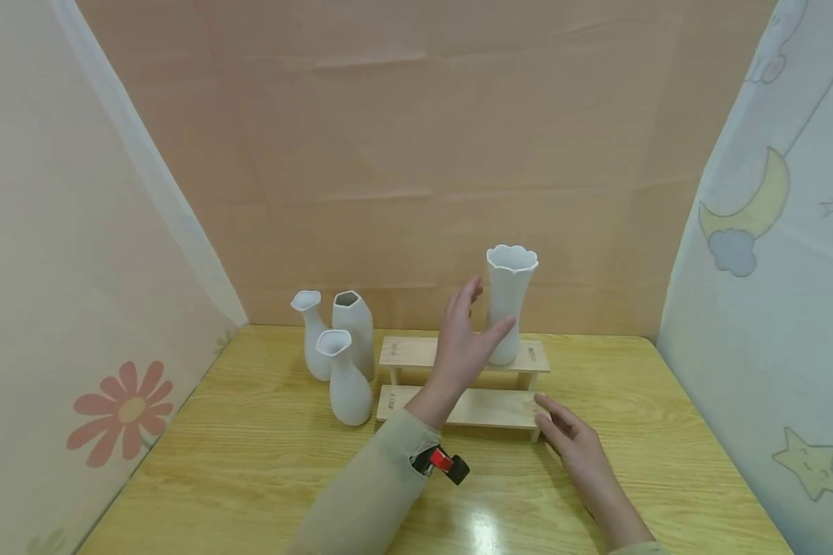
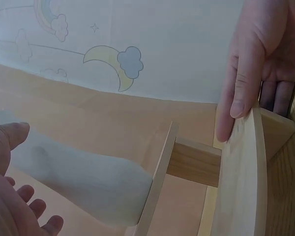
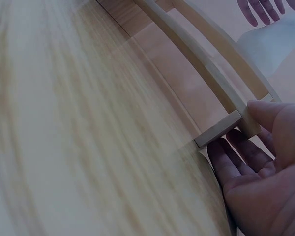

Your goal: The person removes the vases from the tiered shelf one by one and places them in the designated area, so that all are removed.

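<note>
A tall white vase (image 1: 507,289) with a scalloped rim stands upright near the right end of the upper board of a two-tier wooden stand (image 1: 489,407). My left hand (image 1: 461,343) is beside the vase, thumb and fingers spread apart. In the left wrist view a gap shows between these fingers and the vase (image 2: 88,182). My right hand (image 1: 583,455) grips the right end of the lower board, its fingers reaching under and behind the end in the right wrist view, with the thumb at the board's edge (image 3: 243,115).
Left of the stand three more white vases are grouped on the wooden table (image 1: 250,462): a flared one (image 1: 315,339), a faceted one (image 1: 356,331) and a front one (image 1: 350,389). Cloth panels (image 1: 458,154) surround the table on three sides.
</note>
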Tool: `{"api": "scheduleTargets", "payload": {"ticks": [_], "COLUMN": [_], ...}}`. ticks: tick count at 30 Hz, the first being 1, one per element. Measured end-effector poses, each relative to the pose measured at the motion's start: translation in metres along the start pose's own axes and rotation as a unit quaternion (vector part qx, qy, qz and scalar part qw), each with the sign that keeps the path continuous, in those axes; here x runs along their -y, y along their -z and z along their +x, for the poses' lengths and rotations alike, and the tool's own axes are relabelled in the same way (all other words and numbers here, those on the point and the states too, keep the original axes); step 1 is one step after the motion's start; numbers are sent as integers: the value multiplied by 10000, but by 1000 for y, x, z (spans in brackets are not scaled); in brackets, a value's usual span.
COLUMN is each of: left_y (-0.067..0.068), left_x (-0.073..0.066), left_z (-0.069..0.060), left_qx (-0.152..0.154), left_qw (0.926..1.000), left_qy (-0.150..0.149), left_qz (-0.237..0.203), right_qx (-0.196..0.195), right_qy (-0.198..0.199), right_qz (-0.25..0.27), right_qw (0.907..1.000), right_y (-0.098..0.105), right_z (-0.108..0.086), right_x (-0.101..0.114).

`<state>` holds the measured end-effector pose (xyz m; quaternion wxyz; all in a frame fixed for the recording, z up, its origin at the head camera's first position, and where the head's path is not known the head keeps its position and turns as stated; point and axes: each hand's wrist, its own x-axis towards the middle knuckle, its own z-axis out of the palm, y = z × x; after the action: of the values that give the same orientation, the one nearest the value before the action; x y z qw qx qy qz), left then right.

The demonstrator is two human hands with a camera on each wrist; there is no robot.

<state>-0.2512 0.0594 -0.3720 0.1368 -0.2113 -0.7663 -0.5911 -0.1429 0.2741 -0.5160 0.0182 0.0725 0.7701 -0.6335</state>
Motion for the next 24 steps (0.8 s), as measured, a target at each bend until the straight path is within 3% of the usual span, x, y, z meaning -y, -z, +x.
{"api": "scheduleTargets", "payload": {"ticks": [17,24], "left_y": [-13,-15], "left_x": [9,10], "left_z": [10,12], "left_qx": [1,-34], "left_qw": [9994,9997], "left_qy": [139,190], "left_qz": [-314,-135], "right_qx": [-1,60], "right_qy": [45,52], "right_qz": [2,36], "right_qw": [10000,10000], "right_y": [-2,-3], "right_z": [0,0], "right_x": [2,2]}}
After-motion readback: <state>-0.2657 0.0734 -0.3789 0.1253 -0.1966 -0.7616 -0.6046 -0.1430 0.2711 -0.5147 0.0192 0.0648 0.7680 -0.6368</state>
